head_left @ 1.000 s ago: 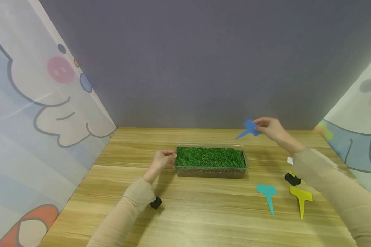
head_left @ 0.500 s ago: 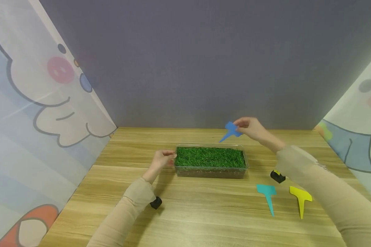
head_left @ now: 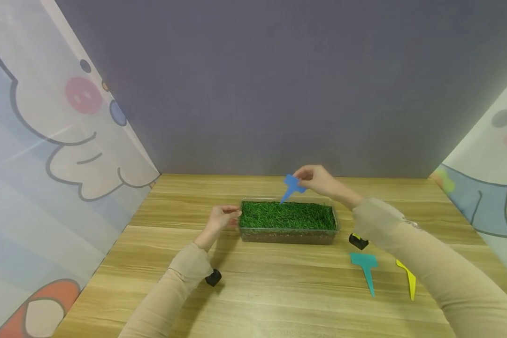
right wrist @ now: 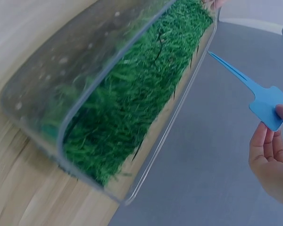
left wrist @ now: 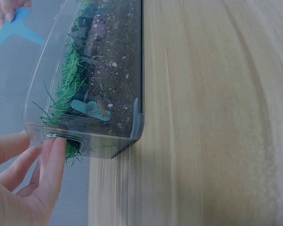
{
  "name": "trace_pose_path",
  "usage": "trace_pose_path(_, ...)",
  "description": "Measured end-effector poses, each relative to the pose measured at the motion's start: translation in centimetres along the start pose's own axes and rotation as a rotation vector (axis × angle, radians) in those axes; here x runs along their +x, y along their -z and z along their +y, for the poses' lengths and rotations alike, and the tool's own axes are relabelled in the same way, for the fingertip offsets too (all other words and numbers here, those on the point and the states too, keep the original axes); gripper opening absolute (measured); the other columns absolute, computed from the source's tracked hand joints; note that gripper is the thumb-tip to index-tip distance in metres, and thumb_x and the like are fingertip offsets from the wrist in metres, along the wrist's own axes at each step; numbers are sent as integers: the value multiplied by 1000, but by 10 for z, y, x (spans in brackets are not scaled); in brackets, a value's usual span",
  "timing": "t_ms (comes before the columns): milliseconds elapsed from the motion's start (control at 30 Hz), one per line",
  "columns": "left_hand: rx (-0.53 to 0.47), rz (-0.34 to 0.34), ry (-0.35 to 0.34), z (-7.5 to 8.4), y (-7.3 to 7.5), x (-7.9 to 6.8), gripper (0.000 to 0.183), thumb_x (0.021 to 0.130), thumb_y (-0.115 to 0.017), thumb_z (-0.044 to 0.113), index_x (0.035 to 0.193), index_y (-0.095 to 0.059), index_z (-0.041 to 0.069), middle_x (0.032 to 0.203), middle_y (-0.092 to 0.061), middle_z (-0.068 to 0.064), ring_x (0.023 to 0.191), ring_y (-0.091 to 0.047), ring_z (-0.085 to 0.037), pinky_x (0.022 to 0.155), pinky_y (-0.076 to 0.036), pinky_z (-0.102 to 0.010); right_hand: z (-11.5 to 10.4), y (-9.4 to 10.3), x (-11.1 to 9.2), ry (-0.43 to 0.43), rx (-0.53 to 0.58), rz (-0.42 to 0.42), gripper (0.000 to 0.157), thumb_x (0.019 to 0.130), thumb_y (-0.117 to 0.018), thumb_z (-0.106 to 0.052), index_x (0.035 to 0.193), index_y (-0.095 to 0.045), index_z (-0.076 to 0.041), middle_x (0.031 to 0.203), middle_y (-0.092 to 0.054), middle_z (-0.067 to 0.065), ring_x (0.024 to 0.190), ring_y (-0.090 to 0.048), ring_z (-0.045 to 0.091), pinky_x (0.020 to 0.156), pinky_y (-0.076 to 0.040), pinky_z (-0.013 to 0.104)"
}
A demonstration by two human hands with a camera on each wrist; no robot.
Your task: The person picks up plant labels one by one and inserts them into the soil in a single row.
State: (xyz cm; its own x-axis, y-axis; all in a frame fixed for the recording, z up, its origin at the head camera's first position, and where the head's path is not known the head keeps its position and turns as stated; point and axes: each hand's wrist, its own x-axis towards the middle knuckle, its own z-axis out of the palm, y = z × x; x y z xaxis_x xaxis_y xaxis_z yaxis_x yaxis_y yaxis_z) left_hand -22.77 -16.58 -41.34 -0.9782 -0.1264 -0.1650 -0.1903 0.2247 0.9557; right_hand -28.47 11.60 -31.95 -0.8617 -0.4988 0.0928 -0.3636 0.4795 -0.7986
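A clear plastic planter box (head_left: 287, 237) stands on the table, filled with dark soil and topped with green grass (head_left: 287, 216). At its left end my left hand (head_left: 222, 219) pinches the rim between thumb and fingers, seen close in the left wrist view. My right hand (head_left: 317, 180) holds a blue T-shaped plant label (head_left: 293, 186) by its wide head. The label's pointed tip slants down toward the back of the grass, above the box; in the right wrist view the label (right wrist: 269, 106) is apart from the soil.
A teal plant label (head_left: 364, 263) lies on the wooden table (head_left: 270, 291) at the front right. Beside it is a yellow plant label (head_left: 410, 281), partly hidden by the right sleeve. A grey wall (head_left: 279, 94) rises behind the table.
My right hand has carried the blue plant label leftward and slightly down, from right of the planter box to over its back middle. My left hand has stayed at the box's end.
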Motion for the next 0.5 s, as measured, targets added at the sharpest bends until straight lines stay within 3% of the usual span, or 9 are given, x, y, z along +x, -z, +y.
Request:
trace_pose_path(333,-37,-13,5,0,3,-1,29,82,-60,1,109,-58,-8,100,-60,-24,59,-58,-12,72,-54,-38,-15,-21,8,45,7,-56,23,82,-55,3,105,-57,7,94,-59,19,88,-56,32,76,-51,35)
trace_pose_path(500,-35,-14,13,0,4,-1,29,81,-60,2,109,-58,-8,99,-61,-23,58,-57,-12,68,-55,-35,-18,-31,14,92,3,-80,22,82,-55,4,103,-58,7,89,-60,19,81,-58,28,71,-52,31)
